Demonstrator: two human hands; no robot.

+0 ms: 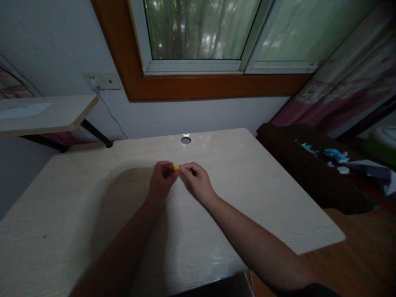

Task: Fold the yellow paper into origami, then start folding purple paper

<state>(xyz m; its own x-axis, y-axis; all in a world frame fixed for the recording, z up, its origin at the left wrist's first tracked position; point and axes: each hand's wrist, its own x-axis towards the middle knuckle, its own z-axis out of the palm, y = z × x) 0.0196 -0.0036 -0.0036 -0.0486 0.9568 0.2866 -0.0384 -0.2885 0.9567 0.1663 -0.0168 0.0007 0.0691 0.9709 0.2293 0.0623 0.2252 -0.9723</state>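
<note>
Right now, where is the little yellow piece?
In the head view, the yellow piece is slightly left of centre, held between the left hand and right hand, below the round hole in the pale tabletop.

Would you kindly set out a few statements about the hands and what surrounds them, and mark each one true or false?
1. The left hand and the right hand both have fingertips at a small yellow item. True.
2. The round hole in the table lies nearer the person than the hands do. False: it lies beyond them, near the far edge.
3. A cord runs down from the wall socket. True.
4. Long sleeves cover both forearms. False: they are bare.
</note>
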